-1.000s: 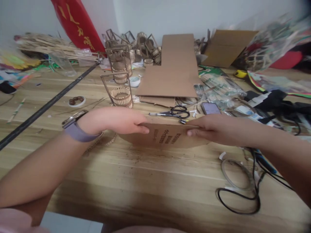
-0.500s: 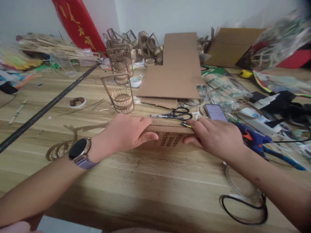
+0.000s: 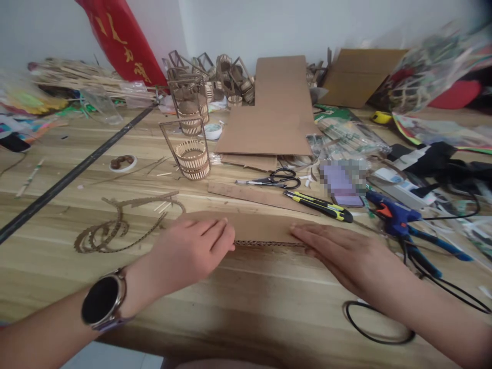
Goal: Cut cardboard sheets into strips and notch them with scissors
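A folded piece of brown cardboard [image 3: 263, 228] lies near the table's front, its corrugated edge towards me. My left hand [image 3: 200, 243] is closed over its left end, fingers curled round the near edge. At the other end my right hand [image 3: 338, 251] grips it between thumb and fingers, the fingers fairly straight. Just beyond are a flat cardboard strip [image 3: 249, 195], a yellow and black utility knife [image 3: 319, 205] and black-handled scissors [image 3: 271, 179]. A smartphone [image 3: 342, 184] sits past the knife.
A small slatted basket [image 3: 192, 159] with a tall handle stands behind my left hand; more are piled at the back. Curled cardboard strips [image 3: 115, 225] lie to the left, beside a long dark bar [image 3: 84, 159]. A blue glue gun [image 3: 395, 210] and cables are on the right.
Both hands have drawn the cardboard nearer to me and turned it, so its printed side no longer shows. The flat strip and the whole knife have come into view.
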Tool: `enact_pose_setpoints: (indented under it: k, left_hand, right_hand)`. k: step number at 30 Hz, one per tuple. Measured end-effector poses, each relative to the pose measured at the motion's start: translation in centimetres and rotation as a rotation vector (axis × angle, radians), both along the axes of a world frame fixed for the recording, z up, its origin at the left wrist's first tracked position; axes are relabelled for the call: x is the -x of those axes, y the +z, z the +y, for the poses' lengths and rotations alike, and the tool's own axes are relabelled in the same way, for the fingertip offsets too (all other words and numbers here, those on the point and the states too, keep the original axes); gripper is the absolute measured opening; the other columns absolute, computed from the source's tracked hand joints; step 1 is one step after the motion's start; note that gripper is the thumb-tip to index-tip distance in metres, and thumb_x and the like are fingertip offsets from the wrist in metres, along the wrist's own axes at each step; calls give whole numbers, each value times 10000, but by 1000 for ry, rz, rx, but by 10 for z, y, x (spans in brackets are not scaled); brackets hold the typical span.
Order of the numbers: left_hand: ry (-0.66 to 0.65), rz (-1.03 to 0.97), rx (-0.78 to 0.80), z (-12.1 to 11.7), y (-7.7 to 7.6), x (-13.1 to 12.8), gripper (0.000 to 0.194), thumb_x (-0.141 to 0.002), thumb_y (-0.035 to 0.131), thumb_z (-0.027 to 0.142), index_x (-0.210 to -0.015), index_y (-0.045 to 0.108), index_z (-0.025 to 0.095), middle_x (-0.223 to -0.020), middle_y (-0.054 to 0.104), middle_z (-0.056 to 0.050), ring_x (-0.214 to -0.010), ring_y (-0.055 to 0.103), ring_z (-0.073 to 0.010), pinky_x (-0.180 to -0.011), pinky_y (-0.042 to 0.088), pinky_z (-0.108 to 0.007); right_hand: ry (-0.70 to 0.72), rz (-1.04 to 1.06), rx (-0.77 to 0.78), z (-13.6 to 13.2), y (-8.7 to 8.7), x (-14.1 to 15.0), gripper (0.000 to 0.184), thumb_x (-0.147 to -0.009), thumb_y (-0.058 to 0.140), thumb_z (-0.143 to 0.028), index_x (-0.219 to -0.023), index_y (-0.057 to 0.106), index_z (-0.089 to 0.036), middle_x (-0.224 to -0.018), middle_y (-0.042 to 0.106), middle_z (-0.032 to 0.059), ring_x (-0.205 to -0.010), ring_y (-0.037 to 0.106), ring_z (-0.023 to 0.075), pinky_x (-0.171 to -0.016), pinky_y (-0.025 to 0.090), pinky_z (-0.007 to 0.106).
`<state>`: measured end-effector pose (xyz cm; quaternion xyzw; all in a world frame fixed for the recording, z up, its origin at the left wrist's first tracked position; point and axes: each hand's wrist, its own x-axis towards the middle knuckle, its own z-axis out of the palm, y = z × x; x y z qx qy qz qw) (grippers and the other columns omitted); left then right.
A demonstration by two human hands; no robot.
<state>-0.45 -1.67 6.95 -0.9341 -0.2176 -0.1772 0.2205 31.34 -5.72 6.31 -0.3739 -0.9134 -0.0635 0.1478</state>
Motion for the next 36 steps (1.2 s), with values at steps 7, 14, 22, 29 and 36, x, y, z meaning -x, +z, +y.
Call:
enact_pose_setpoints:
  k: [7, 14, 22, 29, 36]
  left_hand:
    - [-11, 116, -13, -22, -48, 17, 375, -993, 410, 56, -1329, 576, 43, -1290, 704, -208, -1138, 706, -282, -860, 547, -362]
    - [-131, 250, 326, -23, -70, 18, 425, -1002, 504, 139, -1419, 545, 212, -1470, 600, -85, -1319, 588, -248, -1015, 498, -373]
    - [-230, 184, 600, -14, -91, 25, 653, -954, 637, 470, -1528, 425, 244, -1583, 466, -76, -1509, 349, -283, -1218, 340, -453]
    - [-246, 155, 628, -12, -94, 26, 666, -935, 680, 424, -1527, 426, 255, -1579, 469, -83, -1500, 368, -291, -1207, 365, -470]
    - [-228, 153, 645, -13, -99, 28, 626, -968, 643, 353, -1540, 396, 292, -1577, 474, -60, -1512, 346, -259, -1223, 342, -464]
  right_hand:
    - [86, -100, -151, -18, -43, -21, 749, -983, 370, -16, -1630, 7, -116, -1328, 679, 170, -1208, 676, 264, -948, 609, 387]
    - [133, -129, 43, -33, -61, -12, 524, -1011, 460, -144, -1519, 473, -271, -1326, 702, 52, -1197, 687, 237, -964, 612, 384]
    - [-427, -24, 52, 39, -52, -56, 400, -1030, 403, -344, -1228, 704, -170, -1225, 732, 177, -1133, 686, 341, -955, 540, 540]
    - [-596, 47, 244, 83, -50, -78, 276, -869, 590, -364, -984, 736, -160, -884, 735, 143, -840, 710, 315, -783, 575, 468]
    - [-711, 748, 642, -18, -29, -33, 397, -994, 399, -563, -1033, 661, -267, -900, 789, 101, -788, 772, 299, -675, 650, 447]
